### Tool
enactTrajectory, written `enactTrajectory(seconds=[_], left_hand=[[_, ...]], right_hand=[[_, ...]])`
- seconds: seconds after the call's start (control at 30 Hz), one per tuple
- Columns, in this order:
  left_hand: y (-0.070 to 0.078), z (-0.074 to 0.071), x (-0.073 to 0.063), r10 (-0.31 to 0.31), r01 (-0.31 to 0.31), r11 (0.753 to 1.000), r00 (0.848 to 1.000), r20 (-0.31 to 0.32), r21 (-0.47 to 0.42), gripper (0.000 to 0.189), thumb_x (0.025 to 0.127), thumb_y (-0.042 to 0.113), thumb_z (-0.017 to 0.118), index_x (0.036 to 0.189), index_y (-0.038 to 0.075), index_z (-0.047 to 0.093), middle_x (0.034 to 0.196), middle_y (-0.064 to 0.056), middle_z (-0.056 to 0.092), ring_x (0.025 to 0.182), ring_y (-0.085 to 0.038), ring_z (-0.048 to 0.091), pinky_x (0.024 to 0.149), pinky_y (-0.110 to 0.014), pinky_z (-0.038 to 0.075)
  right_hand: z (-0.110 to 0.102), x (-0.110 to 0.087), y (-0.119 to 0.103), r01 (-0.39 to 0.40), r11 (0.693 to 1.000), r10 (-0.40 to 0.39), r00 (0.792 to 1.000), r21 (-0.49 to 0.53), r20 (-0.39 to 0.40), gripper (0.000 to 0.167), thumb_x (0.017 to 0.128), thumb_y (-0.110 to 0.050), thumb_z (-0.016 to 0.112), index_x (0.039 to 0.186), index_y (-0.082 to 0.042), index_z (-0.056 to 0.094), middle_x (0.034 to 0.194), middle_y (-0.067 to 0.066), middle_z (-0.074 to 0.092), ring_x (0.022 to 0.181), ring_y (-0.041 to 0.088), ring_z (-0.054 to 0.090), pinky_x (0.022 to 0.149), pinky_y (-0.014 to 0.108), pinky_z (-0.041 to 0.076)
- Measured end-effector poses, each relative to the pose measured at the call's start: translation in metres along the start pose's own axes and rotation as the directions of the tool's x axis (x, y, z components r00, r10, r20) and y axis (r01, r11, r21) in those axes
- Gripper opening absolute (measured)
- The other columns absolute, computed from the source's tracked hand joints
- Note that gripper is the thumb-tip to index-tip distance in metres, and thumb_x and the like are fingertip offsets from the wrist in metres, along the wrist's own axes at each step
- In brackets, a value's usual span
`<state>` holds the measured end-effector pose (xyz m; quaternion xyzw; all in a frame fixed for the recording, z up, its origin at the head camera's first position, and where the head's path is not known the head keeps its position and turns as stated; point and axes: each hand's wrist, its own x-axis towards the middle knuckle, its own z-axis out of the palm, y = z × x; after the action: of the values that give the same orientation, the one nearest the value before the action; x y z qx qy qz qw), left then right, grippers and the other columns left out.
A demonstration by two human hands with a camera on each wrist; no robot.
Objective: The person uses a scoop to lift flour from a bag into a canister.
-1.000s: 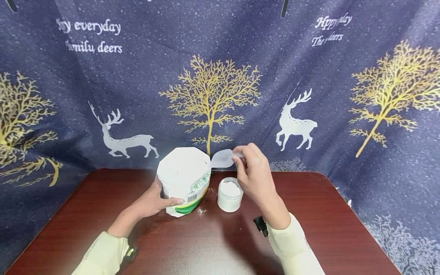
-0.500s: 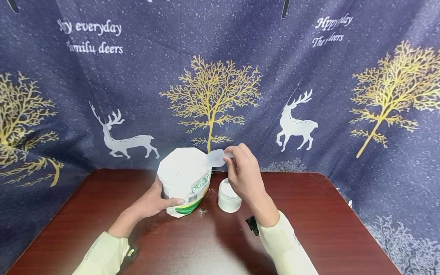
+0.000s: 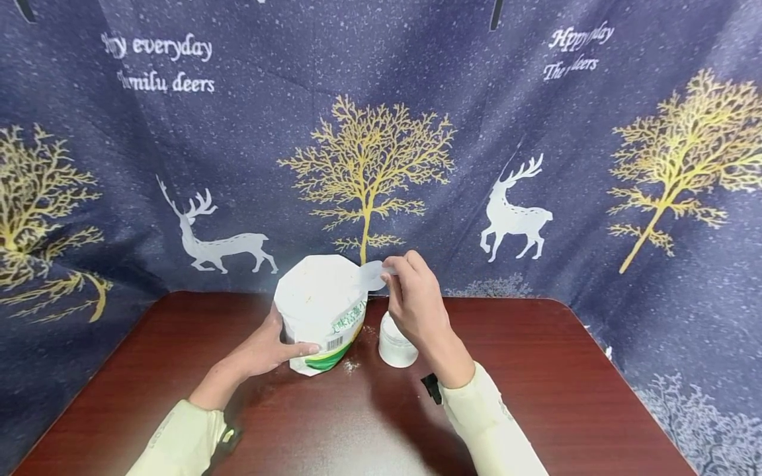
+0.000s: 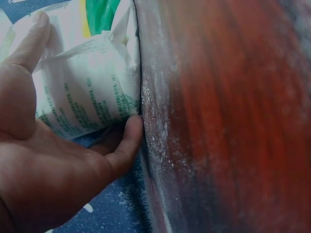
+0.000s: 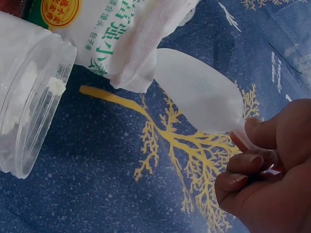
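Observation:
My left hand (image 3: 262, 348) holds a white flour bag (image 3: 342, 325) at its left side, thumb across the front. In the left wrist view the bag (image 4: 73, 97) shows green print, with a fingertip under its bottom edge near the table. My right hand (image 3: 418, 304) pinches the handle of a translucent plastic scoop (image 3: 372, 275). The scoop's front end is hidden at the bag's open mouth; in the right wrist view its bowl (image 5: 201, 92) meets the bag's edge. Below the right hand stands a clear jar (image 3: 397, 350) with white powder inside, partly covered by that hand.
Spilled white powder (image 3: 351, 365) lies on the brown table (image 3: 321, 423) between bag and jar. A dark blue cloth (image 3: 381, 53) printed with deer and trees hangs right behind the table's far edge.
My right hand has moved left with the scoop, bringing its front end from the bag's rim into the mouth. The hand now covers more of the jar. The left hand and bag have stayed.

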<state>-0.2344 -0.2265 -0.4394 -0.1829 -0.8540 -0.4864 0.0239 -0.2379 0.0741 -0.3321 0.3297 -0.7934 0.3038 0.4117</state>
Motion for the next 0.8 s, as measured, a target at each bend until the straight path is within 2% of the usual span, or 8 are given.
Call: enactTrajectory(seconds=[0.23, 0.4, 0.6, 0.8], left_hand=[[-0.002, 0.000, 0.000, -0.011, 0.011, 1.000, 1.000, 0.002, 0.008, 0.126, 0.080, 0.034, 0.096, 0.165, 0.022, 0.003, 0.160, -0.016, 0.032, 0.150, -0.035, 0.033, 0.121, -0.067, 0.022], [-0.003, 0.000, 0.000, 0.001, -0.001, 1.000, 1.000, -0.006, 0.014, 0.127, 0.080, 0.034, 0.095, 0.165, 0.020, 0.001, 0.160, -0.017, 0.030, 0.150, -0.035, 0.032, 0.121, -0.066, 0.021], [-0.003, 0.001, 0.000, 0.008, -0.008, 1.000, 1.000, -0.007, 0.010, 0.124, 0.081, 0.033, 0.095, 0.164, 0.018, 0.004, 0.159, -0.017, 0.033, 0.149, -0.035, 0.034, 0.121, -0.065, 0.022], [-0.003, 0.001, 0.000, 0.006, -0.006, 1.000, 1.000, -0.006, 0.012, 0.124, 0.081, 0.033, 0.095, 0.164, 0.018, 0.003, 0.158, -0.017, 0.033, 0.148, -0.035, 0.034, 0.121, -0.065, 0.023]], right_hand=[[0.004, 0.007, -0.006, 0.002, 0.998, 0.001, 0.999, -0.060, 0.052, 0.007, 0.099, -0.002, 0.069, 0.104, 0.002, 0.067, 0.083, 0.009, 0.045, 0.067, 0.018, 0.037, 0.060, 0.035, 0.044], [0.009, 0.021, -0.012, 0.036, 0.991, -0.023, 0.994, -0.125, 0.109, 0.003, 0.100, 0.000, 0.066, 0.098, 0.003, 0.066, 0.081, 0.009, 0.042, 0.064, 0.017, 0.032, 0.058, 0.035, 0.041], [0.013, 0.033, -0.018, 0.044, 0.979, -0.006, 0.982, -0.200, 0.188, 0.013, 0.096, 0.003, 0.070, 0.086, 0.001, 0.064, 0.080, 0.010, 0.046, 0.062, 0.021, 0.040, 0.057, 0.036, 0.044], [0.019, 0.037, -0.019, 0.012, 0.972, 0.051, 0.964, -0.233, 0.263, 0.009, 0.099, 0.002, 0.068, 0.091, 0.001, 0.067, 0.084, 0.012, 0.051, 0.066, 0.025, 0.051, 0.064, 0.038, 0.051]])
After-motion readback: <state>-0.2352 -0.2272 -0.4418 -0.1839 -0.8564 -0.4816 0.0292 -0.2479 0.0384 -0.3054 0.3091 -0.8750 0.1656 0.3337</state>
